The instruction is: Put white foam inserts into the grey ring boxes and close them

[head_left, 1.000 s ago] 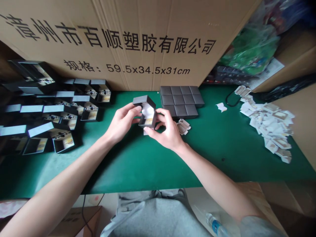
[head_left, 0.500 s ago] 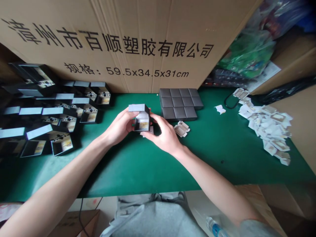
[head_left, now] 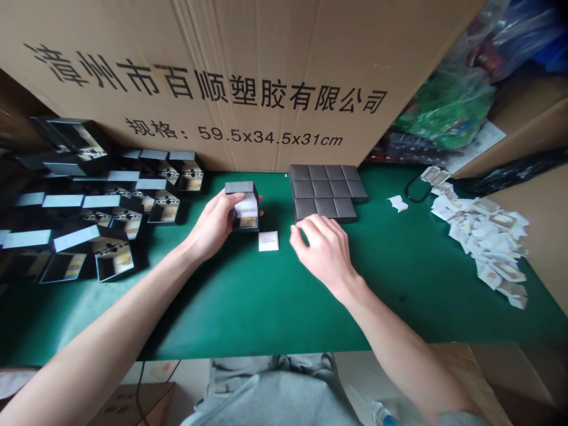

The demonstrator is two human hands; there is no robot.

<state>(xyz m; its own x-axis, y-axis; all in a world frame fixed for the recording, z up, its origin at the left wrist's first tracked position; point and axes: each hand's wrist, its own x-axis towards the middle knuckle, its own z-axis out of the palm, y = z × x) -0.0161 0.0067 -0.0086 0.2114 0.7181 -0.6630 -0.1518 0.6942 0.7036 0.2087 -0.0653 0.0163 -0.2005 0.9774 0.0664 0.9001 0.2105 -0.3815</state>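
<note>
Left hand (head_left: 211,229): grasping open box (head_left: 247,208) | right hand (head_left: 325,251): moved off box | cannot tell grip

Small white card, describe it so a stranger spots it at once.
Find the green table, then the left hand holding an open dark box. The card lies by the box's near right corner, flat and square, unlike the heaped white pieces farther right.

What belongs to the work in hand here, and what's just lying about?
Likely part of the work:
open black box, held by the left hand
white square card beside it
closed dark boxes, nearest the right hand
similar open boxes at left

Apparently lying about:
printed cardboard carton
plastic bags
bottle, partly in frame
piled white pieces, role unclear
</note>
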